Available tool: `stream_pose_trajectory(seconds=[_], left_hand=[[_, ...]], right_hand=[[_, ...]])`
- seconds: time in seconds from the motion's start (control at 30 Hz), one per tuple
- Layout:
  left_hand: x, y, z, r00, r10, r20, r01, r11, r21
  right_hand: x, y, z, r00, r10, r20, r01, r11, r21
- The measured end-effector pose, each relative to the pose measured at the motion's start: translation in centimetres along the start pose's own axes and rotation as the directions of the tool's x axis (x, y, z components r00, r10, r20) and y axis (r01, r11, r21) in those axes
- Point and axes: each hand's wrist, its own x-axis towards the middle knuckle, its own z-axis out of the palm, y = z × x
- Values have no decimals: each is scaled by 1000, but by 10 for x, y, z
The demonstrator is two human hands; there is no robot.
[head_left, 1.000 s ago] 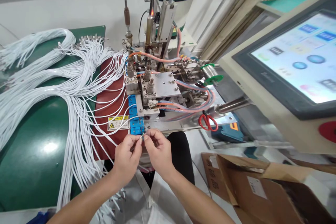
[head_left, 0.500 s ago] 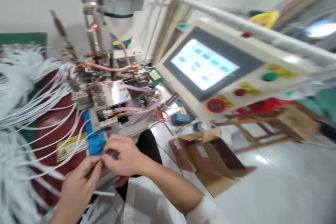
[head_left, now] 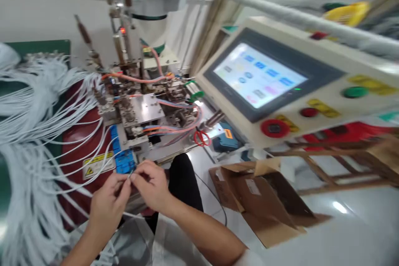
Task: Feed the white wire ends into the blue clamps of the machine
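Note:
My left hand (head_left: 109, 197) and my right hand (head_left: 152, 185) meet fingertip to fingertip in front of the machine, both closed in a pinch. Between them shows a thin pale piece, apparently the end of a white cable (head_left: 134, 215) whose length comes out beneath my left hand; the fingers cover most of it. Just beyond the fingertips lies a blue fixture block (head_left: 124, 162) at the machine's front edge, with thin white cables running across to it from the left.
A large bundle of white cables (head_left: 28, 174) spreads over the left side. Behind my hands stands the machine (head_left: 143, 110) with orange and blue tubes. A control panel (head_left: 262, 75) hangs at right, above red-handled scissors (head_left: 202, 137) and an open cardboard box (head_left: 258, 199).
The view has shifted, so everything sits further right or lower. My right hand's dark gap has closed up as its fingers turned, and both hands still pinch together beside the blue block.

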Motion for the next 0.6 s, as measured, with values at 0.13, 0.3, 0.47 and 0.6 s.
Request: stream_pose_trajectory(seconds=[0.13,0.3,0.47,0.6], left_hand=[[-2,3,3,993,-95,71,97,995,-25],[-5,3,3,992,-83,97,86,996,-25],[-5,1,3,993,-61,102,58,998,30],[-2,2,-1,991,-39,127,27,995,97]], right_hand=[[3,1,-10,989,81,120,-92,992,83],[6,-2,-10,944,263,198,-301,933,199],[5,-3,-9,963,207,175,-224,971,82],[3,2,-14,982,-143,126,168,961,-219]])
